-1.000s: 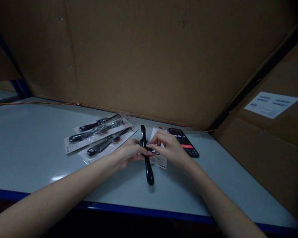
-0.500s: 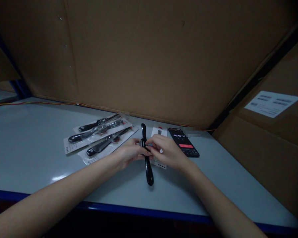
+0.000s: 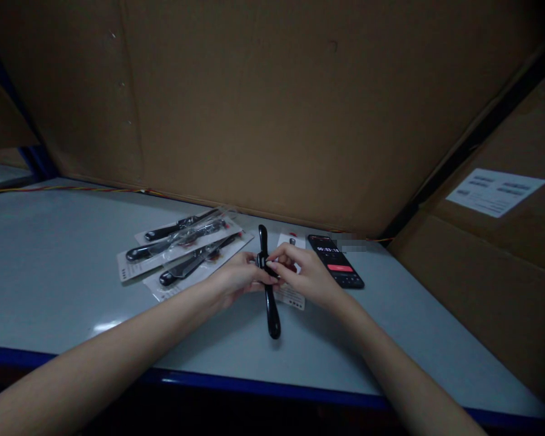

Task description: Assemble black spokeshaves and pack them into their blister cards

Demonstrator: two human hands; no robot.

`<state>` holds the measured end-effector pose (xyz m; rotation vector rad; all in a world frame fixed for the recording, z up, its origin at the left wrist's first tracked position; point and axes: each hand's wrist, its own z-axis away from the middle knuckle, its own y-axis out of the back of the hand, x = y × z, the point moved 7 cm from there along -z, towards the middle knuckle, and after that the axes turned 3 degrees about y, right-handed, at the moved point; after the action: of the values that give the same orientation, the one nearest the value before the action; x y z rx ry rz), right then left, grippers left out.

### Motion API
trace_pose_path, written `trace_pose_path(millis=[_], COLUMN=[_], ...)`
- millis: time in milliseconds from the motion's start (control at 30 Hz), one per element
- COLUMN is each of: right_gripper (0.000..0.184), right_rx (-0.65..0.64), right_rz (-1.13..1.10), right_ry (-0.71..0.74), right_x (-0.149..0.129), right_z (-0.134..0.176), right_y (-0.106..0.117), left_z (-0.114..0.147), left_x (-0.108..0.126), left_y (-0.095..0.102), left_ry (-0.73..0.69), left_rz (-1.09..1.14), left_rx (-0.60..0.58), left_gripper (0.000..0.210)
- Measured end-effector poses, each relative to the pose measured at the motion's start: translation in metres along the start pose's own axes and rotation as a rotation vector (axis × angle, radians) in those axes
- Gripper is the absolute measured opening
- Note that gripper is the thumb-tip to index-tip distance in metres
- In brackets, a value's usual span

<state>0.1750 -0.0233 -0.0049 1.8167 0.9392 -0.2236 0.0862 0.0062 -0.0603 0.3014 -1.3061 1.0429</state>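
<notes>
A long glossy black tool [image 3: 272,315], rounded at both ends and with a wider middle, stands out lengthwise between my hands, just over the table. My left hand [image 3: 238,278] is closed around its middle from the left, thumb across the front. At the same middle part, beside a small pale metallic spot, my right hand [image 3: 304,272] has thumb and forefinger pinched together. Whatever sits between those fingertips is too small to make out. Beneath the right hand lies a white printed card [image 3: 295,301], partly covered by the fingers.
Several similar black tools in clear packs on white cards [image 3: 181,251] lie overlapping at the left. A phone [image 3: 336,260] showing a running timer rests at the right. Cardboard walls [image 3: 272,121] stand behind and to the right; a blue edge [image 3: 254,387] borders the table's front.
My right hand's fingers have shifted slightly at the tool's middle, thumb and forefinger now pinched closer together. The left hand and tool have hardly moved.
</notes>
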Motion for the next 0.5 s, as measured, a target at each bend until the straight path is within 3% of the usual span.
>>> trace_pose_path(millis=[233, 400, 500], right_gripper=[0.013, 0.028, 0.023], right_rx=[0.087, 0.161, 0.182], right_rz=[-0.011, 0.195, 0.277], right_ry=[-0.083, -0.035, -0.003], right_x=[0.008, 0.001, -0.005], right_z=[0.001, 0.0, 0.0], right_y=[-0.003, -0.001, -0.002], left_z=[-0.002, 0.002, 0.005], left_x=[-0.002, -0.001, -0.001], left_y=[0.003, 0.0, -0.005], left_ry=[-0.019, -0.017, -0.028], left_rz=[0.007, -0.051, -0.054], left_rx=[0.046, 0.044, -0.007], left_gripper=[0.035, 0.034, 0.03])
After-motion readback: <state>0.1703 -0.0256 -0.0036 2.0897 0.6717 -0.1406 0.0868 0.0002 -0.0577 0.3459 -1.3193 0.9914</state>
